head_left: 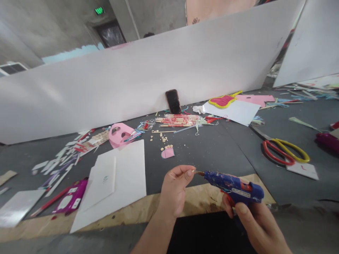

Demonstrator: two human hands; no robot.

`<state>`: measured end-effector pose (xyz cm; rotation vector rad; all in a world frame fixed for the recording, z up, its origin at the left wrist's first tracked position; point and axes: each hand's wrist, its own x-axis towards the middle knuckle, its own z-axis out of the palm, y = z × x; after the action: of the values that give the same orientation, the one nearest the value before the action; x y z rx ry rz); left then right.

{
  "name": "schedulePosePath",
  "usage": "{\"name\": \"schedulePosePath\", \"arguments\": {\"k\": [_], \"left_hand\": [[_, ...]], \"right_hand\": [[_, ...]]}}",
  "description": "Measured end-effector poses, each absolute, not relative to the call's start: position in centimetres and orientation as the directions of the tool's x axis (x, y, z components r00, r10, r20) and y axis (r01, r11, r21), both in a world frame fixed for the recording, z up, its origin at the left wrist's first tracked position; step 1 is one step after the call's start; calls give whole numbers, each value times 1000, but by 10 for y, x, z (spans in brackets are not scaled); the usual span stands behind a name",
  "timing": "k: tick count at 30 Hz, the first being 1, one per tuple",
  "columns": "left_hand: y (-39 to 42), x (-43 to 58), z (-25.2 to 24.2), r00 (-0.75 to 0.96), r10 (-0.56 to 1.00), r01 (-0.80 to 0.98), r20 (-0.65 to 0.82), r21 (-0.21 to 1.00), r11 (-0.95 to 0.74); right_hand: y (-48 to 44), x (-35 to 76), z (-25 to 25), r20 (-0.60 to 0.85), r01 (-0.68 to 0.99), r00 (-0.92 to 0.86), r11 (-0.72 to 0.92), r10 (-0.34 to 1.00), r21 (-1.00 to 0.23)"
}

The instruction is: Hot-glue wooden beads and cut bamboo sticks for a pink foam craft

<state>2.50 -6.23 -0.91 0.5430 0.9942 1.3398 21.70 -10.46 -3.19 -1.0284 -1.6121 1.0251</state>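
Note:
My right hand (254, 218) is wrapped around the handle of a blue glue gun (233, 185), which points left. The nozzle reaches the fingertips of my left hand (176, 183). Thumb and index finger are pinched there on a small pale piece, mostly hidden, whose kind I cannot make out. Beyond my left hand lies a small pink card piece (168, 152), rounded at its left end, with several tiny beige pieces (166, 147) along its far edge. More of those beige bits are scattered farther back.
White sheets (129, 169) lie at left beside a purple package (71, 197) and a pink mask-like cutout (122, 134). Wrapped sticks (177, 120) and a phone (173, 101) are at the back, against a white partition (132, 77). Red-and-yellow scissors (280, 151) lie at right.

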Motion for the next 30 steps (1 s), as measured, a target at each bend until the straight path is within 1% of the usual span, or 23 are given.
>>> {"name": "schedulePosePath", "arguments": {"k": [10, 15, 21, 23, 27, 30], "left_hand": [[-60, 25, -11, -71, 961, -538, -268, 821, 189], [-61, 24, -10, -77, 960, -542, -270, 819, 187], [-62, 23, -9, -69, 960, -539, -272, 820, 193], [-61, 23, -9, -75, 959, -537, -272, 821, 191], [-60, 23, -15, -92, 959, -507, -267, 842, 186], [-59, 23, -22, -108, 965, -416, -239, 892, 175]], "right_hand": [[-106, 219, -33, 256, 229, -256, 315, 932, -921], [-105, 216, -32, 300, 213, -212, 343, 930, -915], [-103, 216, -28, 286, 215, -246, 340, 926, -916], [-104, 214, -27, 297, 192, -225, 341, 928, -920], [-104, 210, -27, 307, 100, -118, 319, 944, -942], [-105, 210, -28, 285, 50, -149, 295, 947, -954]]}}
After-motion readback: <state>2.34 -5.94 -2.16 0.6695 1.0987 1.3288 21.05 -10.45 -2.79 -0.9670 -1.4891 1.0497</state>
